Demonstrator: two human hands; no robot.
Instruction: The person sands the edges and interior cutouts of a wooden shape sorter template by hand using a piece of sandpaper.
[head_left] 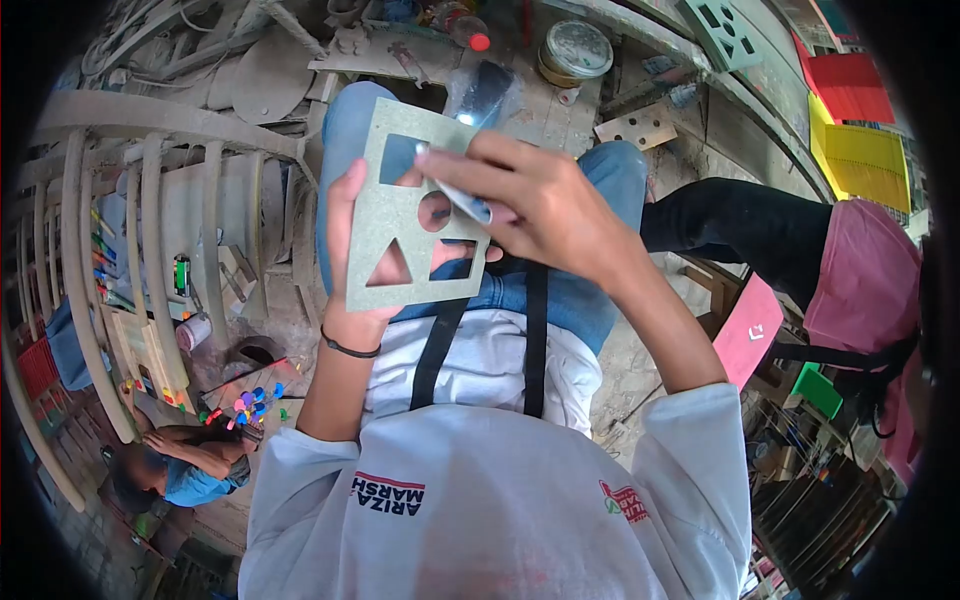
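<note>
**Cut-out board in our left hand, folded piece in our right**

We hold a grey-green board (398, 210) above our lap, its face turned up to us, with two squarish openings, a circle and a triangle cut through it. Our left hand (343, 245) grips it from the left side and below: the thumb lies along the left edge, and fingers show behind the openings, though we cannot tell how closely they sit together. Our right hand (548, 195) pinches a small folded piece (463, 203) between thumb and fingers, over the board's right side; the fingers are bent and blurred. We cannot tell what the piece is made of.

Beyond our knees stand a lidded tub (577, 50) and a bottle with a red cap (480, 43). A board with round holes (637, 128) lies near our right knee. A person in blue (195, 468) is at the lower left, near small coloured pieces (256, 403).
</note>
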